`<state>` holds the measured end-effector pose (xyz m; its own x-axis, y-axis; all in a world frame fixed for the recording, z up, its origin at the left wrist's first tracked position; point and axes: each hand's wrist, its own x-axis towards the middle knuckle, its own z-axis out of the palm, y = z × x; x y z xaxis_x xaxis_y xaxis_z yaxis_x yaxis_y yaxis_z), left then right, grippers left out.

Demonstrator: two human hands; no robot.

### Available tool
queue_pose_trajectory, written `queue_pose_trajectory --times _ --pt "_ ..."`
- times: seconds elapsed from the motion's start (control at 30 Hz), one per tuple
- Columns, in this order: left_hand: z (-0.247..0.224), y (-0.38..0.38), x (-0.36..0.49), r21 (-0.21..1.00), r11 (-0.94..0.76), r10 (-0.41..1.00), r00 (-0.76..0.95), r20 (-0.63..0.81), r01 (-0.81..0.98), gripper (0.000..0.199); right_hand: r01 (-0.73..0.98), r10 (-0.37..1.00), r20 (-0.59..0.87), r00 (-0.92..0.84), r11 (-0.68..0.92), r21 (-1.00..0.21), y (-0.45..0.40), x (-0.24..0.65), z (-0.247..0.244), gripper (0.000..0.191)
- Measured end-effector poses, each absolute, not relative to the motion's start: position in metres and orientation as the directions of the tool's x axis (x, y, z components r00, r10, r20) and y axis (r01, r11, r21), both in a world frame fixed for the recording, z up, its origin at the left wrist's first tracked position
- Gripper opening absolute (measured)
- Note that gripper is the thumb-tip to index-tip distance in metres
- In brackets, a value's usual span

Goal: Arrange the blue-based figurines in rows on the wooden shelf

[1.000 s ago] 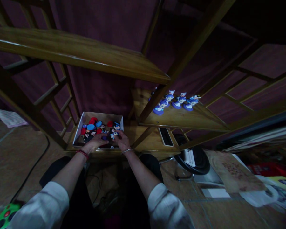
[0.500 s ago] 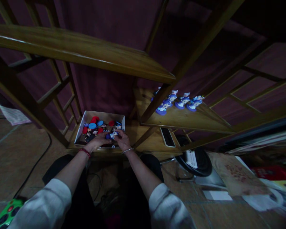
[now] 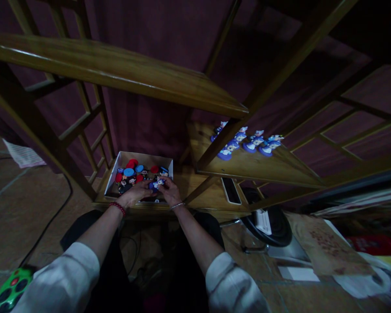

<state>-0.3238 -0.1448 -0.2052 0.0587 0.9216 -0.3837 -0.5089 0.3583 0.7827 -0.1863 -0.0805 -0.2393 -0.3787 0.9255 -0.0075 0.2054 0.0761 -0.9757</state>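
Observation:
Between both hands, over the front right part of an open box (image 3: 112,177), is a small purple-and-white figurine (image 3: 157,184). My left hand (image 3: 137,192) is closed on its purple base from the left. From the right, my right hand (image 3: 171,191) grips its upper end with thumb and fingers. Inside the box lie several more figurines with dark, red and blue parts, among them a round blue base (image 3: 129,172) and a red piece (image 3: 132,163). Several similar purple-and-white figurines (image 3: 228,150) stand on the raised shelf to the right.
A wooden beam (image 3: 117,71) crosses above my hands, and a slanting post (image 3: 211,148) stands before the figurines. A phone (image 3: 231,191) lies on the lower shelf. A black round stool (image 3: 273,226) is at the right, a green object (image 3: 13,289) at the lower left.
The view has shifted slightly, so the shelf and box appear a little further right. Both hands keep hold of the figurine, which looks turned slightly.

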Motion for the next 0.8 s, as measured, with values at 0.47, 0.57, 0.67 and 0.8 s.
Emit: queue_pose_trajectory --times 0.47,0.57,0.67,0.8 --pt "-0.204 -0.146 -0.325 0.808 0.375 0.924 0.115 -0.364 -0.455 0.029 0.283 0.911 -0.020 -0.411 0.107 -0.953 -0.082 -0.186 -0.223 0.033" --pt "-0.205 -0.145 -0.325 0.806 0.376 0.923 0.106 -0.371 -0.456 0.028 0.263 0.900 -0.005 -0.436 0.122 -0.957 -0.082 -0.185 -0.221 0.032" --pt "-0.205 -0.145 -0.325 0.803 0.383 0.921 0.115 -0.373 -0.457 0.029 0.251 0.889 0.002 -0.459 0.132 -0.959 -0.082 -0.183 -0.219 0.032" --pt "-0.205 -0.145 -0.325 0.805 0.382 0.922 0.129 -0.365 -0.453 0.029 0.252 0.881 0.008 -0.473 0.144 -0.957 -0.081 -0.181 -0.219 0.032"
